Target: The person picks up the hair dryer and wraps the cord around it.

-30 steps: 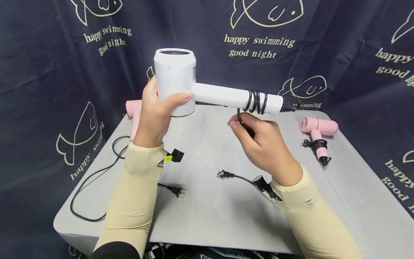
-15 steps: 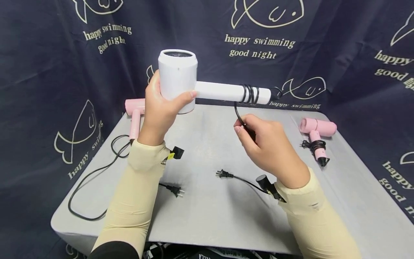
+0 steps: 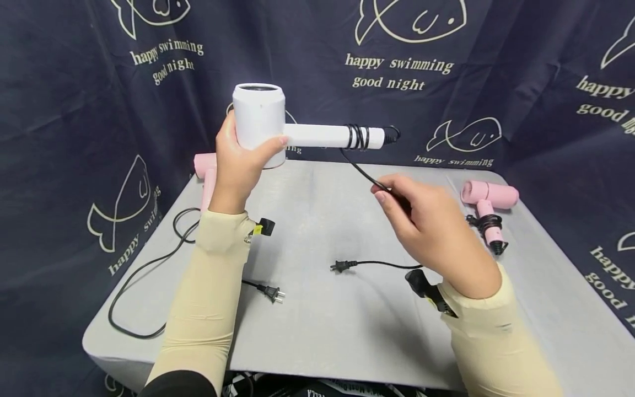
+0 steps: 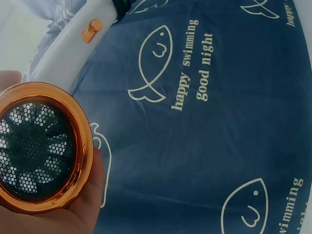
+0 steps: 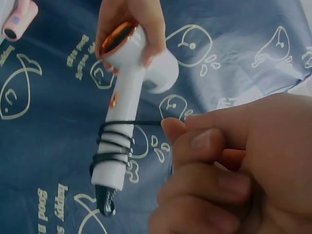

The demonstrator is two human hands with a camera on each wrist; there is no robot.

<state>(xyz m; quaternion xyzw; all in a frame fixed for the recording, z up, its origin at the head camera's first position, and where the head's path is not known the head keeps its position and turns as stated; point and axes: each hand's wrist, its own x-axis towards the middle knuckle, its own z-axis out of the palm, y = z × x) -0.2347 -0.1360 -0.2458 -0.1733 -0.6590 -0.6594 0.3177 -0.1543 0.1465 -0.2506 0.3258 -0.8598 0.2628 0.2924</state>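
A white hair dryer (image 3: 259, 118) is held above the far part of the table by my left hand (image 3: 241, 162), which grips its barrel with the thumb across the front. Its handle (image 3: 317, 135) points right, with several turns of black cord (image 3: 358, 137) wound near the end. In the left wrist view the copper-rimmed mesh grille (image 4: 36, 146) faces the camera. My right hand (image 3: 436, 226) pinches the cord between thumb and fingers, lower and to the right of the handle. The stretch between hand and handle looks taut in the right wrist view. Its plug (image 3: 343, 266) lies near the tabletop.
A pink hair dryer (image 3: 205, 165) sits at the table's left, partly behind my left arm, its cord trailing forward; a second plug (image 3: 272, 293) lies beside that arm. Another pink hair dryer (image 3: 491, 194) with wrapped cord rests at the right. A dark printed curtain (image 3: 317, 66) hangs behind.
My right hand has moved right and slightly down, drawing out a longer stretch of cord from the handle. The white hair dryer has first shifted slightly right, then back left and away.
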